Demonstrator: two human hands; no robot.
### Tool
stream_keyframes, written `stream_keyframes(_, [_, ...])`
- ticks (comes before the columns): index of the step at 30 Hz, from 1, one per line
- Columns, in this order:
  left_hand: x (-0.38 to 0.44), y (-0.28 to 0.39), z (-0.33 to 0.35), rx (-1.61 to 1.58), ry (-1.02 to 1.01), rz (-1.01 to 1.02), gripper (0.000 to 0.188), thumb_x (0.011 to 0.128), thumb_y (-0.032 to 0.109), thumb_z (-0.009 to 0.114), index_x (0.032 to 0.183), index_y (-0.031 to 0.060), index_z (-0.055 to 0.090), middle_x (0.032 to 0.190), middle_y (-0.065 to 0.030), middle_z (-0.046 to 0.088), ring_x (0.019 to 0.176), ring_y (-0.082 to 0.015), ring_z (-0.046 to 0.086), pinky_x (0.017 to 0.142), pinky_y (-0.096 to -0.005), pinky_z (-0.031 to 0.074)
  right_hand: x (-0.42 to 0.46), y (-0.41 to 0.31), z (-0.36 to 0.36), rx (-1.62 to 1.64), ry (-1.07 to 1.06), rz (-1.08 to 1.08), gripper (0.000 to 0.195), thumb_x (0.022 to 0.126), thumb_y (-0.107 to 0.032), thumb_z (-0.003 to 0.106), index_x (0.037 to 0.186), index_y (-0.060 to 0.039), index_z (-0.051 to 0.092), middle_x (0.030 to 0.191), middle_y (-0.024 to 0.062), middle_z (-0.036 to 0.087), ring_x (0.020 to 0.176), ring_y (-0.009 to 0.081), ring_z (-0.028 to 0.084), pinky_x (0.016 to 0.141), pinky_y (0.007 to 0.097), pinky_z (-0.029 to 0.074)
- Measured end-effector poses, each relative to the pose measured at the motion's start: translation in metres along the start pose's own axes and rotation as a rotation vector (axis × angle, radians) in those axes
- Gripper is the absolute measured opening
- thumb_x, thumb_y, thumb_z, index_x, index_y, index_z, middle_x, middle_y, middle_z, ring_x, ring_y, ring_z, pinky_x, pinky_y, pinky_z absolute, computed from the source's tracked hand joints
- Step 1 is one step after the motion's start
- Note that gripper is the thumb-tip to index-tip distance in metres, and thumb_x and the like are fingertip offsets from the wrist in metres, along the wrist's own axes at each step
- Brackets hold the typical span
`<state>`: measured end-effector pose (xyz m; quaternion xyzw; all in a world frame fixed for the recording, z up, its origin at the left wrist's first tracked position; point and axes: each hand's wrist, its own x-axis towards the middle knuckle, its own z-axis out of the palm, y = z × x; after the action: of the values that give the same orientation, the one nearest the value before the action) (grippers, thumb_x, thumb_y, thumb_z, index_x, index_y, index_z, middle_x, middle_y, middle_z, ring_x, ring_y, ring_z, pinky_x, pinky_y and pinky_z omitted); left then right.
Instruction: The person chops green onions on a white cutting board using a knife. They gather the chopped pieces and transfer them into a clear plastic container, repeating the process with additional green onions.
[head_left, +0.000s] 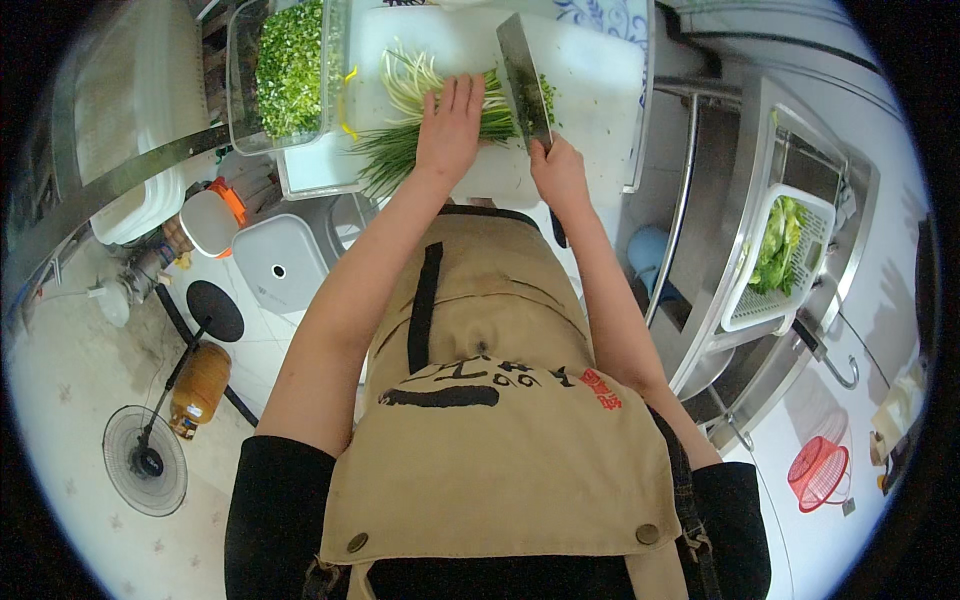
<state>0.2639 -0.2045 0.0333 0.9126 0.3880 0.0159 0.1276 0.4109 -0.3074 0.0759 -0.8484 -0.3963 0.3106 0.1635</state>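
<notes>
My left hand (450, 139) lies palm down across a bunch of green chives or thin scallions (386, 154), pressing it on the white cutting board (600, 142). Pale stem ends fan out at the bunch's upper left. In my right hand (559, 171) is the handle of a broad cleaver (525, 79). Its blade stands at the right end of the bunch, with green bits stuck to it. Finely cut green pieces (548, 97) lie on the board just right of the blade.
Left of the board stands a clear plastic container (330, 71) filled with chopped greens (291, 75). At right, a white basket (817, 217) of leafy greens (780, 247) rests over a metal sink (862, 217). A standing fan (145, 460) and a lidded grey bin (279, 289) are at lower left.
</notes>
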Motion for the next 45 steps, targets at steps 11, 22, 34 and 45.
stream_keyframes(11, [0.002,-0.001,0.0,0.018,-0.022,-0.007,0.076,0.084,0.015,0.061,0.149,0.0009,0.025,0.148,-0.0166,0.036,0.137,-0.0326,0.035,0.111,-0.0519,0.029,0.002,-0.003,0.01,0.033,-0.006,0.044,0.028,0.092,-0.024,0.056,0.089,0.0029,0.062,0.078,0.0291,0.064,0.077,0.0483,0.063,0.07,0.0545,0.05])
stream_keyframes(22, [0.006,-0.001,0.006,0.129,0.027,0.006,0.094,0.074,0.025,0.078,0.149,0.0049,0.025,0.147,-0.014,0.039,0.136,-0.0316,0.037,0.109,-0.0533,0.031,0.003,0.001,0.037,0.106,0.101,0.009,0.028,0.092,-0.025,0.056,0.091,0.0024,0.064,0.078,0.0287,0.064,0.077,0.0481,0.062,0.069,0.0537,0.05])
stream_keyframes(34, [-0.008,0.005,-0.034,-0.229,-0.038,0.01,0.103,0.074,0.048,0.075,0.152,0.0059,0.021,0.156,-0.0138,0.026,0.144,-0.0339,0.026,0.113,-0.0565,0.025,0.01,0.006,0.001,0.074,0.004,-0.011,0.026,0.091,-0.025,0.056,0.094,-0.0004,0.064,0.076,0.0261,0.065,0.075,0.0467,0.062,0.069,0.0539,0.05])
stream_keyframes(45, [0.027,0.019,0.026,-0.219,0.445,-0.211,0.022,0.093,0.025,0.056,0.106,0.0067,0.058,0.111,-0.0103,0.061,0.107,-0.0314,0.053,0.096,-0.048,0.036,-0.006,-0.024,0.026,-0.049,-0.002,0.117,0.019,0.092,-0.021,0.051,0.102,-0.0046,0.053,0.073,0.0276,0.064,0.073,0.0478,0.063,0.067,0.0579,0.049])
